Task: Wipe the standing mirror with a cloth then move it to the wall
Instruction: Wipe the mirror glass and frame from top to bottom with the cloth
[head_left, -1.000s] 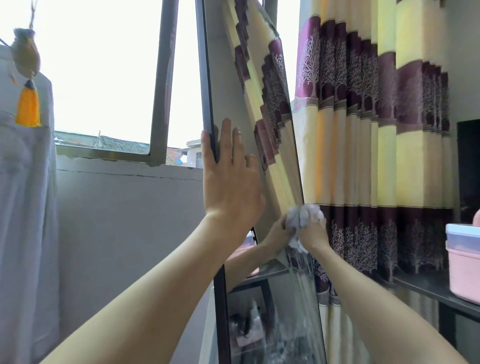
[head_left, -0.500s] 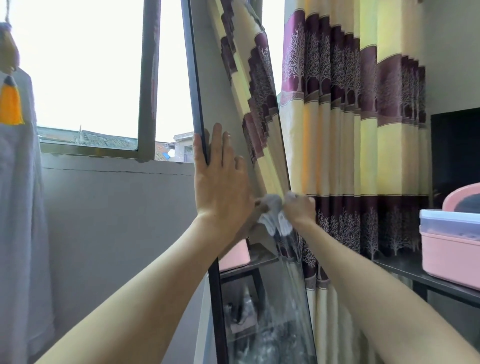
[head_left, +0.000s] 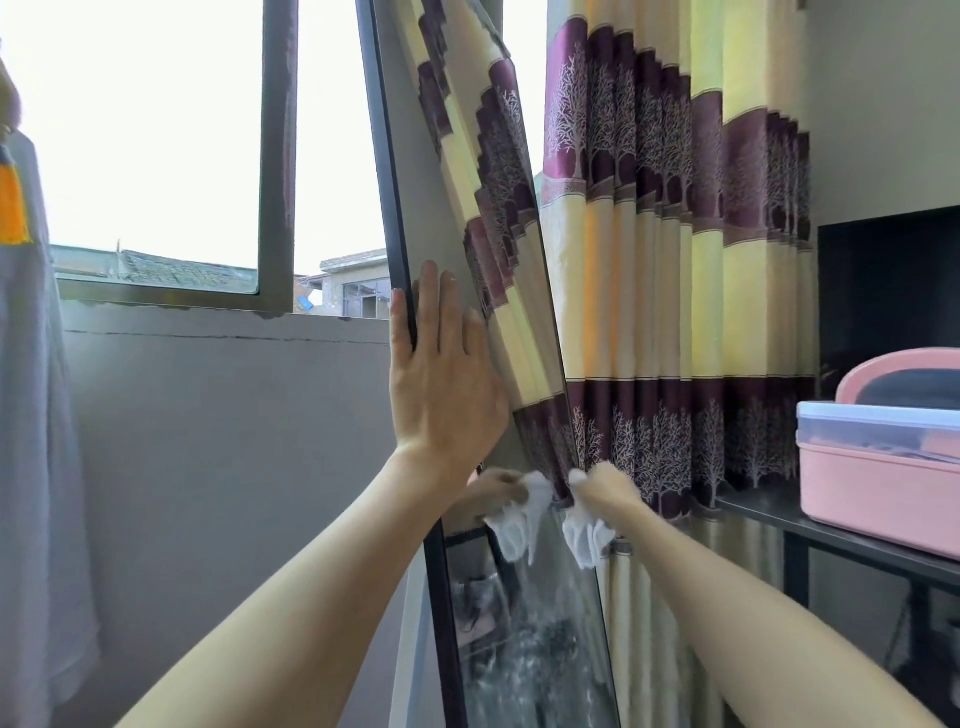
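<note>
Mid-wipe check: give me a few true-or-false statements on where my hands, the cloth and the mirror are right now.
1. The left hand lies flat on the mirror with its fingers straight, thumb over the black left edge. True.
2. The right hand grips a white cloth at the mirror's right edge. True.
3. The mirror stands upright. False: it is tilted, its top leaning to the left.
4. The cloth is at the top of the mirror. False: it is lower than the left hand.
5. A pink box sits on the dark shelf at the right. True.
</note>
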